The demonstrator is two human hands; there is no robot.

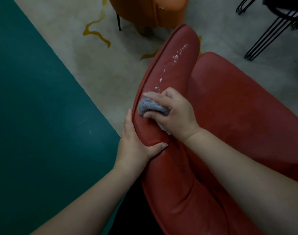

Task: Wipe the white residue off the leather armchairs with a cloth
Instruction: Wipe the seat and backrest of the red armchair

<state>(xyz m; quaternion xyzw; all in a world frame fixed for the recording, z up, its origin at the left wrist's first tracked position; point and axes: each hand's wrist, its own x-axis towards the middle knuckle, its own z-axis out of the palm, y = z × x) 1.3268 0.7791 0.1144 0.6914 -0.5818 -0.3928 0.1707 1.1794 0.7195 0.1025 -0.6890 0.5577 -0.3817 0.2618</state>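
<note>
**Wiping the armrest of the red chair**

Right hand (175, 114) closed around a bunched grey cloth (150, 106), fingers curled over the top and thumb tucked beneath, pressing it flat onto the armrest (170, 65) of the red leather armchair (238, 107). Left hand (136, 141) clamped on the same armrest just behind, thumb across the top and fingers wrapped over the outer edge, bracing the chair and holding nothing else. White residue (174, 58) lying in a speckled trail up the armrest, starting right at the front of the cloth and running toward the far end.

Best done, probably, with one long push forward along the trail, keeping even pressure so the specks gather in the cloth rather than smear. Worth refolding to a clean face once loaded. Likely early in the job: most of the trail untouched. An orange armchair (148, 12) standing well apart, beyond on the pale floor (68, 39).
</note>
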